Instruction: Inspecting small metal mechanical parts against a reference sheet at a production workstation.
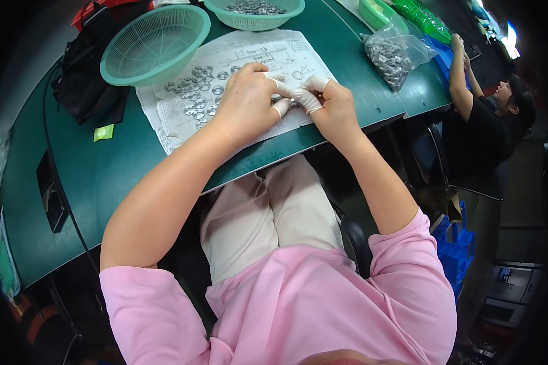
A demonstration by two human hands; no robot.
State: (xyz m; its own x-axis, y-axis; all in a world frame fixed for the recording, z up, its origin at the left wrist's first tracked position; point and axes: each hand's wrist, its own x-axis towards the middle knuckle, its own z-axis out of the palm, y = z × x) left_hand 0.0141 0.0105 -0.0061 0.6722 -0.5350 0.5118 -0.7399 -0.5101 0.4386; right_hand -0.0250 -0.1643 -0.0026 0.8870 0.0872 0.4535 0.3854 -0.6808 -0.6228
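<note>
My left hand (245, 100) and my right hand (331, 108) meet over a white printed paper sheet (262, 52) on the green table (103, 176). Both wear white finger cots on the fingertips. The fingertips pinch together around something small between them; it is hidden by the fingers. Several small round metal parts (195, 91) lie spread on the sheet just left of my left hand.
An empty green mesh basket (155, 42) stands at the back left. A second green basket (254, 12) holds metal parts. A clear bag of metal parts (393, 55) lies to the right. A black bag (88, 73) sits at far left. Another person (487, 121) works at the right.
</note>
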